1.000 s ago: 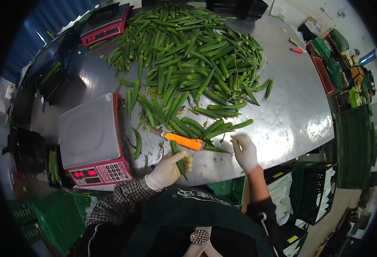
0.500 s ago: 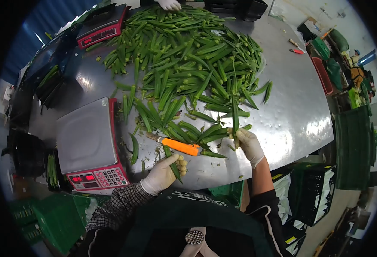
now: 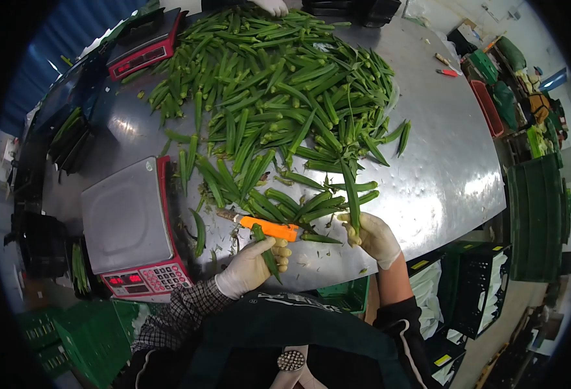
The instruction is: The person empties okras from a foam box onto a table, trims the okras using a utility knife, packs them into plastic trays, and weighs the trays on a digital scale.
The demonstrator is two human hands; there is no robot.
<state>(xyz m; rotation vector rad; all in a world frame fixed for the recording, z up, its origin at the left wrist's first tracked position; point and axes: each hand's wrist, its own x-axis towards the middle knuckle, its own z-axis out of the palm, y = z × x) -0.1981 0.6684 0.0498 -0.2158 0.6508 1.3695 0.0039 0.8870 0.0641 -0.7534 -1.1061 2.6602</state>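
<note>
White gloves cover both hands. My left hand is closed round a green okra pod, which slants between thumb and fingers. Just above it an orange-handled knife lies on the metal table. Over to the right, my right hand pinches the lower end of a long okra pod that points up toward the pile. A large heap of okra covers the middle and back of the table, with loose pods near the knife.
A red scale with a grey plate stands at the left, a second scale behind it. Black trays lie at the left edge. A red cutter is at the back right. Another person's gloved hand reaches in at the far edge.
Since a second ago, my right hand has taken hold of a long okra pod. It has moved slightly down over the last half second. A co-worker's gloved hand has appeared at the far edge.
</note>
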